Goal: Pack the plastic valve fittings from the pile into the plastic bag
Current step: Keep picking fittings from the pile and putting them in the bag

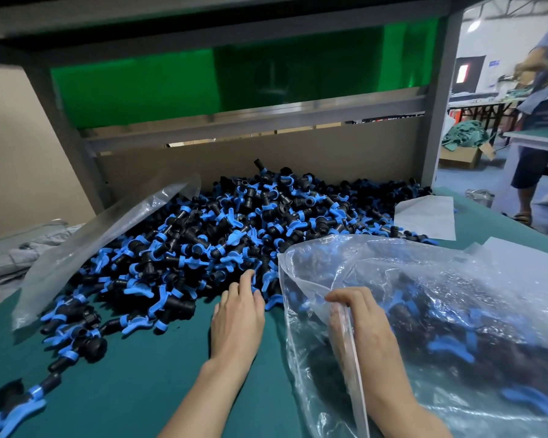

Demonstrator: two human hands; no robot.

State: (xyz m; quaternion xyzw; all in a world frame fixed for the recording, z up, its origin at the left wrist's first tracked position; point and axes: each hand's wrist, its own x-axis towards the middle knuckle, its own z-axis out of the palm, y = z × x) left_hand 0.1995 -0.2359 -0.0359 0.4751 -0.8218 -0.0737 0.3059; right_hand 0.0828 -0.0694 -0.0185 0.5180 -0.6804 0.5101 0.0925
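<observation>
1. Step in hand, as I judge it: reaching for the next batch. The left hand (238,314) lies flat with fingers straight, tips touching fittings at the near edge of the pile (234,235) on the green table (133,374).
2. The right hand (359,320) pinches the mouth edge of the plastic bag (440,279) (part filled), just right of the pile.
3. The next move likely calls for closing on a handful and carrying it to the held mouth.

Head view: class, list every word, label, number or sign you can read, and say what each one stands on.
No text here can be read.
The wall notices in the far right background: too small and blurred to read.
The valve fittings and the plastic bag: no print visible.
</observation>
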